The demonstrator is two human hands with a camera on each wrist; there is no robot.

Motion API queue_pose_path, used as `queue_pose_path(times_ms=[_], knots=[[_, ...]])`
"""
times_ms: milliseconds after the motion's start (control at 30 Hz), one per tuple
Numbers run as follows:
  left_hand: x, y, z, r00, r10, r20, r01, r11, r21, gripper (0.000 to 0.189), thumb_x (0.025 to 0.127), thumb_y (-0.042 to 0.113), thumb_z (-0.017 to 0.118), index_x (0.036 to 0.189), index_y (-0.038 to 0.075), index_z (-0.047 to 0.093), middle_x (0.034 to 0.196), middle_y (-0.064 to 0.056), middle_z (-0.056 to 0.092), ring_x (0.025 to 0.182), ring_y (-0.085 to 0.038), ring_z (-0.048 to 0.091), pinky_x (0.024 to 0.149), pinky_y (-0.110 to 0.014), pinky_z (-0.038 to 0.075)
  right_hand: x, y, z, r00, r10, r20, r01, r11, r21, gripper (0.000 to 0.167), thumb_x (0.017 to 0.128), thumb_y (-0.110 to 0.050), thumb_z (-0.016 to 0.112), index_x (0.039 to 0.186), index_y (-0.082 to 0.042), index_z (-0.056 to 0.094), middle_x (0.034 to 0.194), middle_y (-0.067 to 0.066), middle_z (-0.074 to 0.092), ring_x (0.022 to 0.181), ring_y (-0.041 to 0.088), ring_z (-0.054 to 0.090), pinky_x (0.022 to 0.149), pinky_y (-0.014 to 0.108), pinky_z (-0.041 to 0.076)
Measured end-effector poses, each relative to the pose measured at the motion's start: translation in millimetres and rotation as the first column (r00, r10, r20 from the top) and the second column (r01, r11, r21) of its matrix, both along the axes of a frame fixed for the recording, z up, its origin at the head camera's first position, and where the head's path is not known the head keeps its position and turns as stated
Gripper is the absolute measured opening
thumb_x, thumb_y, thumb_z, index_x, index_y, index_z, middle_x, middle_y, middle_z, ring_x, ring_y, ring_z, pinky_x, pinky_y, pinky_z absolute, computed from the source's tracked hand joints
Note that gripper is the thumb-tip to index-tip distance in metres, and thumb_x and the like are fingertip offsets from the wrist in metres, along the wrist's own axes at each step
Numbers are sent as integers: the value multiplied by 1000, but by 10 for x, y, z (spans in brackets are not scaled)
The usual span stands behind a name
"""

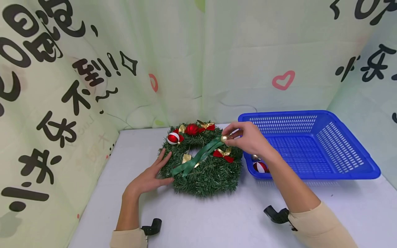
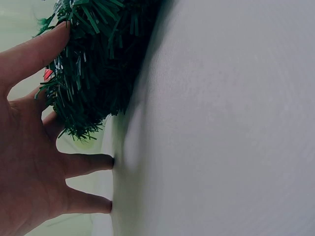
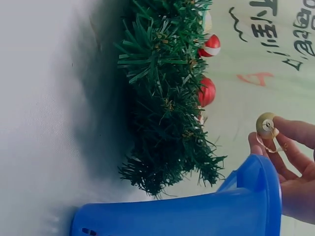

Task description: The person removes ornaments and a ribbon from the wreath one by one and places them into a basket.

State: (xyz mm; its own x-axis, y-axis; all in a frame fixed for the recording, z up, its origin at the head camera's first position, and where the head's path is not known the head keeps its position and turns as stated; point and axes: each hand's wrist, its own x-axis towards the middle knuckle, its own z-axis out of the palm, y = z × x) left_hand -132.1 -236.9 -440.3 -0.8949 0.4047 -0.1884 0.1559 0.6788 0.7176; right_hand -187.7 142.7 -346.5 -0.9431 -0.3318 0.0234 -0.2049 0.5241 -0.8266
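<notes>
Head view is showing the wreath [image 1: 204,184] lying on the table [image 1: 198,224], just beside a blue basket [image 1: 304,144]. The left hand [image 1: 151,178] is spreading its fingers against the wreath's left edge, while the right hand's [image 1: 248,136] grip is pinching a gold bauble [image 1: 224,138] near one end of a green ribbon [image 1: 201,153]. Decorating seems partly done: a red bauble [image 1: 192,129], a striped bauble [image 1: 173,138] and red bows [image 1: 228,158] are already sitting on the wreath, whereas the gold bauble is not yet resting there and another striped bauble [image 1: 260,167] is lying in the basket. Right wrist view is revealing the gold bauble's cap [image 3: 268,125] and thin loop [image 3: 269,149], and its standing apart from the wreath, which the head view is leaving unclear; left wrist view is showing two fingertips [image 2: 106,161] apparently touching the table, but no gold bauble.
</notes>
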Motion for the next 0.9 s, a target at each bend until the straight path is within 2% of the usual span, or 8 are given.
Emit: queue_pose_path(times_ms=[367, 600, 900], knots=[[-1, -1, -4, 1000, -3, -3, 3, 1000, 1, 95, 98, 39, 73, 169, 28, 10, 177, 2, -12, 161, -43, 5, 118, -72, 26, 183, 211, 11, 998, -62, -14, 62, 998, -5, 20, 93, -20, 80, 112, -15, 76, 112, 8, 75, 99, 25, 74, 85, 37, 56], [-5, -2, 1, 1000, -5, -3, 5, 1000, 1, 95, 98, 38, 73, 169, 28, 10, 177, 1, -12, 161, -43, 6, 118, -73, 26, 238, 331, -36, 995, -97, -6, 97, 995, -13, 23, 93, -18, 80, 116, -16, 76, 112, 7, 76, 103, 28, 73, 82, 35, 57], [-14, 2, -16, 1000, -6, -4, 6, 1000, -10, 96, 98, 38, 73, 169, 31, 9, 176, 4, -13, 161, -41, 8, 119, -70, 28, 307, 457, -58, 991, -137, 11, 137, 990, -36, 24, 94, -24, 80, 116, -15, 76, 114, 8, 76, 106, 27, 73, 82, 30, 58]])
